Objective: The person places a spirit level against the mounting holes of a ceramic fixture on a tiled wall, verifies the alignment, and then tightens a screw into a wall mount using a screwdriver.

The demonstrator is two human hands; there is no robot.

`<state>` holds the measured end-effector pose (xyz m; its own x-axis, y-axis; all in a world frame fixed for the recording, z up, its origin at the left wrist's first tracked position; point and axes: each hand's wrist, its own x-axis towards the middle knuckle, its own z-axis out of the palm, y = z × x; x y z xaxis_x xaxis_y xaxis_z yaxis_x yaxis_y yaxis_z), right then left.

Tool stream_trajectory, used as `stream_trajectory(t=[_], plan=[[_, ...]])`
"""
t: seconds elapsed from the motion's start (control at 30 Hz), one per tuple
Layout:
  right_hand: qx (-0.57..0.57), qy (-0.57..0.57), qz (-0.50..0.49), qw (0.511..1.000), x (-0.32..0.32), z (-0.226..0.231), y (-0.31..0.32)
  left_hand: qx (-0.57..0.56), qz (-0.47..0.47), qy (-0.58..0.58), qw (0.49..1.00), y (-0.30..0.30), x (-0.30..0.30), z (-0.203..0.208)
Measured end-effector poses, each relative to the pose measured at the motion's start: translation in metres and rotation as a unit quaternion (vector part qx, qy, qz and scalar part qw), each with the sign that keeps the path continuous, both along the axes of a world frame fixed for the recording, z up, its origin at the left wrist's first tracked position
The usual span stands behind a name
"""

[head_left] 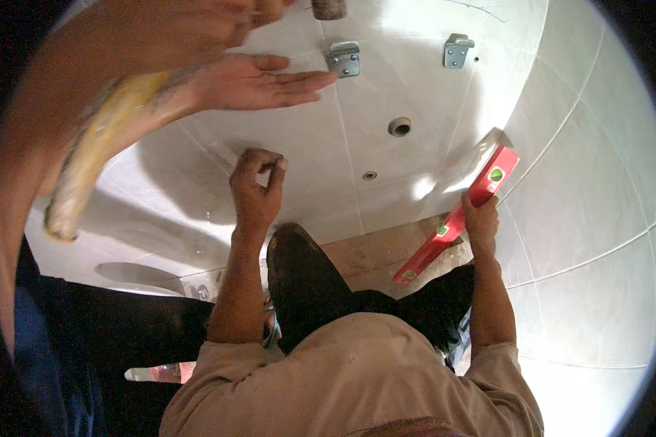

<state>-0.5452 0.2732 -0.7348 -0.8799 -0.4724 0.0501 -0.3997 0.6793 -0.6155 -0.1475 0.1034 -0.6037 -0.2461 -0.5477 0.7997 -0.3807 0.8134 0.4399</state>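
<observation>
My right hand [481, 222] grips a red spirit level [455, 218] that leans slantwise against the white tiled wall [583, 182]. My left hand [255, 189] is raised in front of the tiles with its fingers curled and the thumb pressed to the forefinger; nothing shows in it. Above it a co-worker's hand [262, 81] lies flat on the wall, fingertips close to a grey metal bracket [344, 58]. A second bracket [457, 51] is fixed further right.
A round pipe hole [399, 127] and a smaller hole [369, 175] sit in the tiles below the brackets. A white ceramic fixture [138, 247] stands at the left. A long yellow object [95, 160] runs along the co-worker's forearm. Brown floor [372, 255] lies below.
</observation>
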Motion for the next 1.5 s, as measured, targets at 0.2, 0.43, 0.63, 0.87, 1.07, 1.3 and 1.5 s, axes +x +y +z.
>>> stream_trajectory(t=[0.2,0.43,0.63,0.87,1.07,1.3,1.5], plan=[[0.000,-0.019,0.002,1.000,-0.017,-0.005,-0.012,0.110,0.016,-0.034,0.993,0.021,-0.006,-0.003],[0.017,-0.049,0.000,0.999,-0.013,-0.003,-0.022,0.170,-0.057,-0.067,0.982,0.035,-0.040,0.041],[0.007,-0.006,-0.028,1.000,-0.016,-0.017,-0.025,0.176,-0.114,-0.095,0.973,0.031,-0.099,0.100],[-0.031,-0.004,-0.041,0.999,-0.018,-0.032,-0.029,0.078,-0.071,-0.122,0.987,0.018,-0.112,0.098],[-0.052,-0.012,-0.053,0.997,-0.018,-0.036,-0.024,0.115,-0.058,-0.146,0.981,0.026,-0.112,0.103],[-0.069,-0.016,-0.067,0.995,-0.018,-0.037,-0.004,0.074,-0.034,-0.072,0.994,0.022,-0.102,0.098],[-0.132,-0.016,-0.097,0.986,-0.023,-0.063,0.023,0.111,-0.028,0.019,0.993,0.021,-0.089,0.090]])
